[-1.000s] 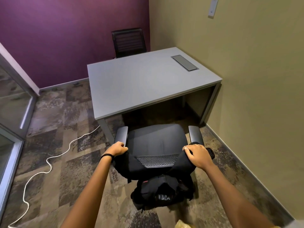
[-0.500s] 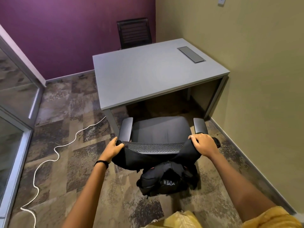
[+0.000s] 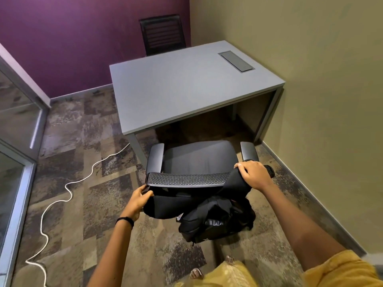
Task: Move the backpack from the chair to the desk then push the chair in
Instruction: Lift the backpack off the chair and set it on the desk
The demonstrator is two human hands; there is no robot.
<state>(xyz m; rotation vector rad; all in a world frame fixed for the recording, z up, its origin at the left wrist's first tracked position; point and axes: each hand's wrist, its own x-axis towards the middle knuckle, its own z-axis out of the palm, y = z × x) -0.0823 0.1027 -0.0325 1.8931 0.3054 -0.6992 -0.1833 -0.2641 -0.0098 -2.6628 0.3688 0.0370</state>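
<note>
A black backpack (image 3: pixel 215 222) hangs behind the backrest of the black office chair (image 3: pixel 199 158), which stands just in front of the grey desk (image 3: pixel 186 90). My left hand (image 3: pixel 138 201) grips the left shoulder strap just below the backrest's left corner; that strap is off the backrest. My right hand (image 3: pixel 252 175) grips the right strap, which is still draped over the backrest's right corner. The chair seat is bare. The backpack's lower part hangs close to the carpet.
A white cable (image 3: pixel 68 189) snakes across the carpet to the left. A second dark chair (image 3: pixel 162 34) stands behind the desk by the purple wall. A glass partition (image 3: pixel 12 121) lines the left side, and a beige wall (image 3: pixel 331 100) runs close along the right.
My left hand has come down off the backrest's left corner, taking the left strap with it. My right hand stays on the right corner.
</note>
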